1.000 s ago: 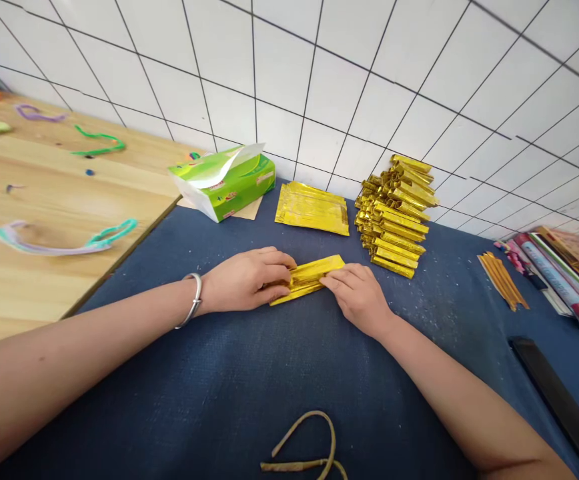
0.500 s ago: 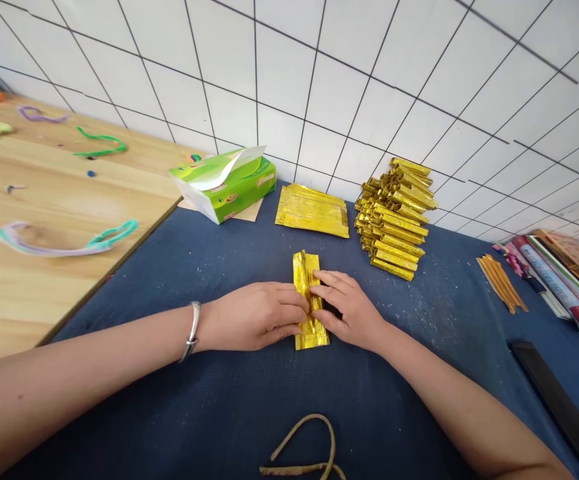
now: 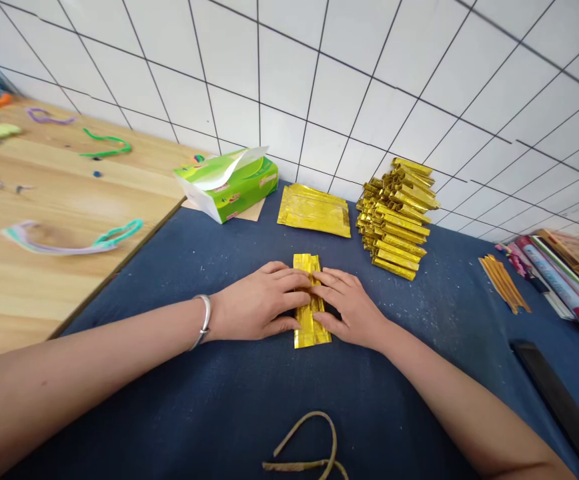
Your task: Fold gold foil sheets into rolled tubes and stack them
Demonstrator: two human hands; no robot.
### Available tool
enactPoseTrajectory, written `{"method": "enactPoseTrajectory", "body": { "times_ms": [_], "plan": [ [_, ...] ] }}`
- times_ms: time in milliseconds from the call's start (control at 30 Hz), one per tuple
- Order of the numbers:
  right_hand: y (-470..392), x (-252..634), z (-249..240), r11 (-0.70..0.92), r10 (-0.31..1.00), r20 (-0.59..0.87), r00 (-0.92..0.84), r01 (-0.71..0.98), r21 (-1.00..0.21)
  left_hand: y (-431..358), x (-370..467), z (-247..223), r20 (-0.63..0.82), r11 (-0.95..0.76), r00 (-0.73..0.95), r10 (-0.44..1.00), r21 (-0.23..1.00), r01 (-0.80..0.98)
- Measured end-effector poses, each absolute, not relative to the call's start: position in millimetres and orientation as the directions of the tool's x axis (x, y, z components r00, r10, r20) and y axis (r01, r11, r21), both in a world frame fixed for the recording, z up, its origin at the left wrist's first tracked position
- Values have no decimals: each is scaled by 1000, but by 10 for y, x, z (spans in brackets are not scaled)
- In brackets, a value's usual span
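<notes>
A strip of shiny gold foil paper (image 3: 311,333) with lengthwise folds lies flat on the dark blue cloth (image 3: 209,400), right in front of me. My left hand (image 3: 264,300) rests on its left side, fingers stretched across the paper. From the right, my right hand (image 3: 349,307) touches the opposite edge with spread fingers. Both sets of fingertips nearly meet over the middle and cover part of it. Farther back lies a flat stack of gold foil sheets (image 3: 314,212). To its right rises a pile of folded gold foil strips (image 3: 394,223).
A green tissue box (image 3: 242,187) stands at the back left, beside a wooden tabletop (image 3: 59,287) with scattered pipe cleaners. A bent cord (image 3: 333,433) lies near the front. On the right are orange-brown strips (image 3: 504,283), a long black object (image 3: 554,400) and books (image 3: 569,280).
My left hand has opened out and flattened over the foil paper, whose raised left fold now lies flatter. The right hand stays at the right edge. The view has shifted slightly.
</notes>
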State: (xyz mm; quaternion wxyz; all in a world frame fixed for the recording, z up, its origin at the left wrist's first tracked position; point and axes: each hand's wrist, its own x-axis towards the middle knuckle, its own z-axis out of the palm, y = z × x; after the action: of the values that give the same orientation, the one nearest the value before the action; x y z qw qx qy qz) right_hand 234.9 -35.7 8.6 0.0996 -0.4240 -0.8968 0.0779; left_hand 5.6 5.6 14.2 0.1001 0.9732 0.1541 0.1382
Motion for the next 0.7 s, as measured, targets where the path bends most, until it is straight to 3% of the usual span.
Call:
{"method": "enactPoseTrajectory", "body": {
  "times_ms": [433,700],
  "plan": [
    [-342,2397,75,605,796,180,-578,746,-278,82,38,158,219,-920,905,364,233,314],
    [-324,2425,55,662,749,211,-628,691,-292,77,37,127,329,-926,868,371,197,321]
  ]
}}
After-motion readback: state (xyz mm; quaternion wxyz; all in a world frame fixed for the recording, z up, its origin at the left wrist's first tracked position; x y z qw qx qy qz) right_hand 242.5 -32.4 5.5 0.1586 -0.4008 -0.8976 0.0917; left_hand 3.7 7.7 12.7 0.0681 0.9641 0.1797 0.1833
